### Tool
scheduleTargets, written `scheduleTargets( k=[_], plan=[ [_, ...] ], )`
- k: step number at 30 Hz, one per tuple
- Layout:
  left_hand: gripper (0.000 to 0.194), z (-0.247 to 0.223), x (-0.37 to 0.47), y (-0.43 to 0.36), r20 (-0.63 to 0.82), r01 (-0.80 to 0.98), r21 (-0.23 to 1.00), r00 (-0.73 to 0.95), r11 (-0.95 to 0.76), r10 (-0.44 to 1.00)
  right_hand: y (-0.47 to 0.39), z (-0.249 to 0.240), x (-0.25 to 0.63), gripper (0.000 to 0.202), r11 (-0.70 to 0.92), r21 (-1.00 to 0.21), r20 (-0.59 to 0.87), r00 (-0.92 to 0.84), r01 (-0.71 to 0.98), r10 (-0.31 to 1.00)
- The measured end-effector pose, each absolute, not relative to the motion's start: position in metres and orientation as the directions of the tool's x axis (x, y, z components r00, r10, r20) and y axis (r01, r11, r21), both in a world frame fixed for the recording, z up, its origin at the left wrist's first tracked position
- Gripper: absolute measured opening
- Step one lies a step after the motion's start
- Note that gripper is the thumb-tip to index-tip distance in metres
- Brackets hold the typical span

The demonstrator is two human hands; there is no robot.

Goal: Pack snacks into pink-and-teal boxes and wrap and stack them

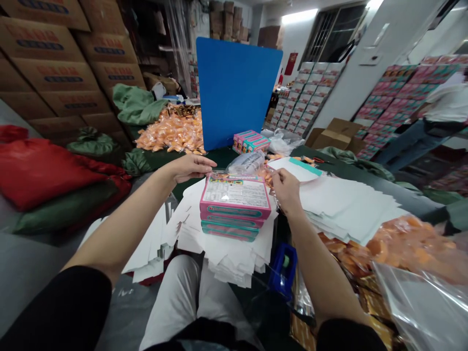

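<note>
Grip check: L grip (188, 166) has fingers fairly straight, tips by the far L corner of the box stack (236, 195); R grip (287, 189) is curled, thumb to fingers, just off the far R corner. Can't tell if either has hold of the clear plastic (246, 163) behind the stack, or nothing. Stack's btwn the two, on loose white sheets (228, 263) at the near side of the counter (336, 170).

Risks (my guess): sheets are uneven & prob. slick, so a hard tug could slide or tip the stack twd the lap (175, 297); lopsided pull might skew the boxes; front sheets jut out & could drop.

Count: 2 grips; stack approx. 4 boxes, lower edges blurry; 1 blue tape dispenser (283, 270); 1 blue panel (237, 92); 1 box bundle (252, 141) beyond, no. of boxes unclear; orange pkts (171, 129) & sheets: too many.
</note>
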State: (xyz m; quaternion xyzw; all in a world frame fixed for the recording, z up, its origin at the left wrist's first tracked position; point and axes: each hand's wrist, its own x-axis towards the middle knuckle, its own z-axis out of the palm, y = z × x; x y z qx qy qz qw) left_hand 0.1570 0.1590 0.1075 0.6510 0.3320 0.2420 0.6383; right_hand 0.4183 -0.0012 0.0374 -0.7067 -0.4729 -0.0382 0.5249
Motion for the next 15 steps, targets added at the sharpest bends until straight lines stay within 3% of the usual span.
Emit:
scheduleTargets(
  k=[8,15],
  plan=[
    [0.025,0.101,0.153,0.18,-0.034,0.044,0.999,0.736,0.003,0.677,0.002,0.047,0.424,0.026,0.01,-0.763,0.453,0.524,0.646,0.721],
    [0.008,0.1,0.159,0.174,-0.023,-0.024,0.998,0.667,0.053,0.745,0.013,0.046,0.427,0.031,0.021,-0.849,0.35,0.532,0.528,0.771]
  ],
)
